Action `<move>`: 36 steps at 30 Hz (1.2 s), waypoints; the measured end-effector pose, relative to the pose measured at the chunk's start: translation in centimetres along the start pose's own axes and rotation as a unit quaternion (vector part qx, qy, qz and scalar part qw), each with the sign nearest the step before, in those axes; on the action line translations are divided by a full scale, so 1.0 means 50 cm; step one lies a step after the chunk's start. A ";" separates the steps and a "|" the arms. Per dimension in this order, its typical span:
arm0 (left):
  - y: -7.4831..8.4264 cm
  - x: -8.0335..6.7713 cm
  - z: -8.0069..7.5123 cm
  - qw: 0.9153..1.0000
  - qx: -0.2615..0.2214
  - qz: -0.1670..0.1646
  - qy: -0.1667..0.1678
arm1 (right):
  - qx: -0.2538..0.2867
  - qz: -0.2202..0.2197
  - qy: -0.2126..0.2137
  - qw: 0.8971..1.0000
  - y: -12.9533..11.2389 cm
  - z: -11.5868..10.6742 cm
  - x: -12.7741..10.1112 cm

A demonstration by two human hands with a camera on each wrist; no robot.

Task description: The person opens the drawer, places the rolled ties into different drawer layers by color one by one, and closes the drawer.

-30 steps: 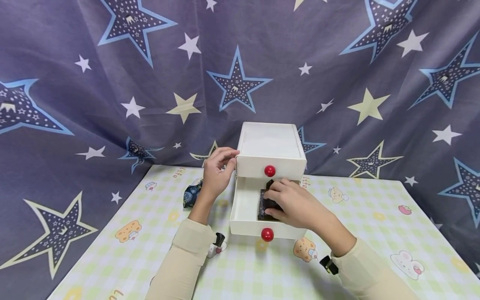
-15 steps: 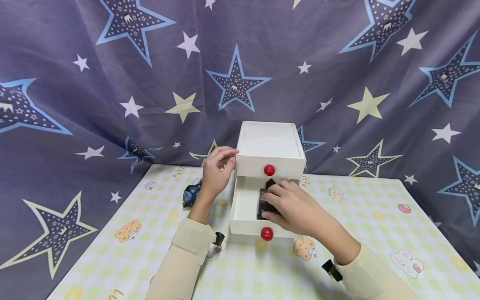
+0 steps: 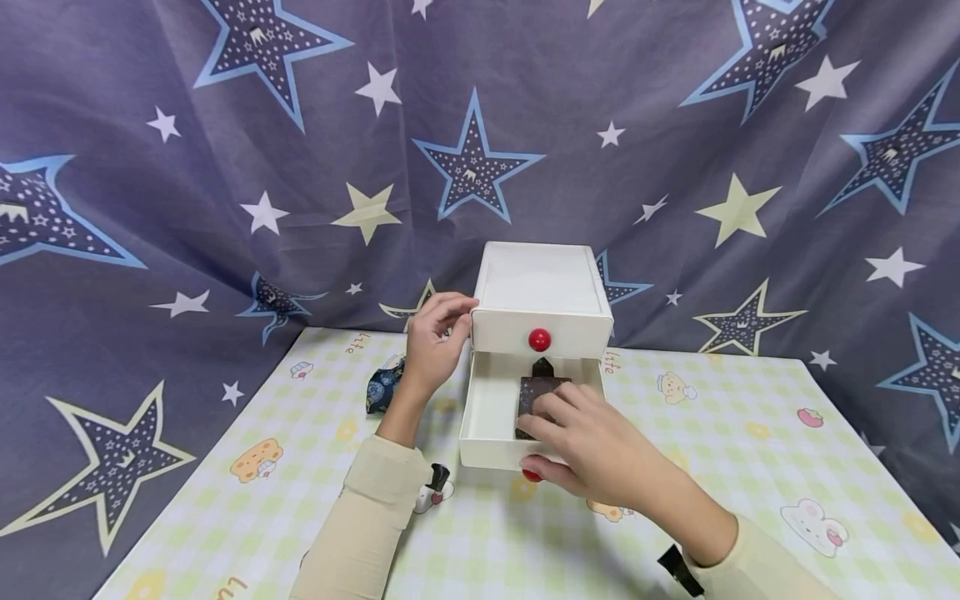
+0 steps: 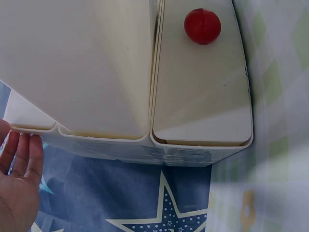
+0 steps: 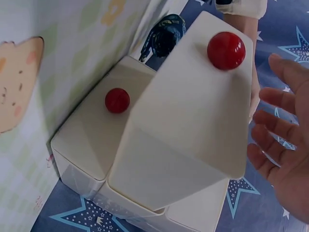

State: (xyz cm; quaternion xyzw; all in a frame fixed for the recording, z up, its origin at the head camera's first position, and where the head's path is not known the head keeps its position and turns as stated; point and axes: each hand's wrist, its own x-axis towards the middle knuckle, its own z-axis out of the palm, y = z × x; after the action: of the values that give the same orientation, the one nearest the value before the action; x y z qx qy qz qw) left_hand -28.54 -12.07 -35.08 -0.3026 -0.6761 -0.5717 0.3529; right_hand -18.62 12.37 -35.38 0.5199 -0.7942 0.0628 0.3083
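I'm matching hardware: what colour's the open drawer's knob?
The knob is red, clearest in the right wrist view.

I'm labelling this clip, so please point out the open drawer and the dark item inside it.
Open drawer (image 5: 188, 101): right wrist view, middle of front panel.
Dark item (image 3: 533, 393): head view, upper surface.

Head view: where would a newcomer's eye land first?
Perhaps the star-patterned cloth filling the background. Next comes the white drawer unit on the table, its middle drawer pulled out, a dark item inside. The left hand is at the unit's edge; the right hand, over that drawer.
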 end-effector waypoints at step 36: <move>-0.001 -0.001 0.000 1.000 0.000 0.001 -0.003 | -0.141 -0.126 -0.017 0.982 -0.054 0.053 -0.043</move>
State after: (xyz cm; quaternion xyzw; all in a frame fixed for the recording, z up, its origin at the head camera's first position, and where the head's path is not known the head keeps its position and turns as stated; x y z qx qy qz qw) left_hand -28.56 -12.08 -35.17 -0.3054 -0.6767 -0.5702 0.3516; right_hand -16.83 11.74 -39.28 0.5683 -0.7281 -0.0980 0.3706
